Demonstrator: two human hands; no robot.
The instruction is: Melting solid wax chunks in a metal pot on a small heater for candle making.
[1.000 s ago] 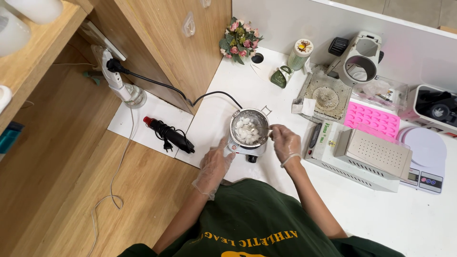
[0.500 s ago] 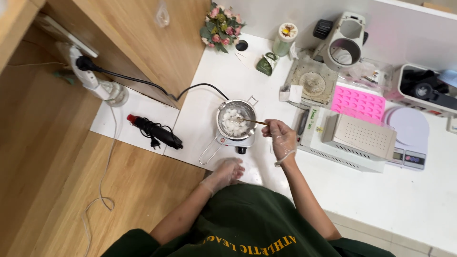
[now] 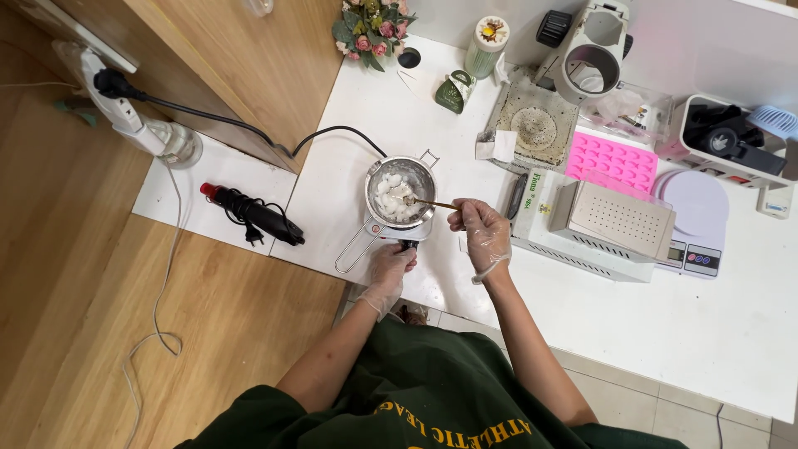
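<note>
On one white table (image 3: pixel 665 333), at twelve o'clock from the person, stands one metal pot (image 3: pixel 401 193) of white chunks on one small burner (image 3: pixel 405 231), where the gloved right hand (image 3: pixel 482 233) pinches one thin stirring stick (image 3: pixel 428 202) dipped into it and the gloved left hand (image 3: pixel 391 268) closes on the burner's dark knob (image 3: pixel 408 244).

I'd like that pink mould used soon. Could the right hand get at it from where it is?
Probably yes: the right hand holds a stirring stick, and the pink mould lies uncovered beyond the beige box, so it would reach over that.
</note>
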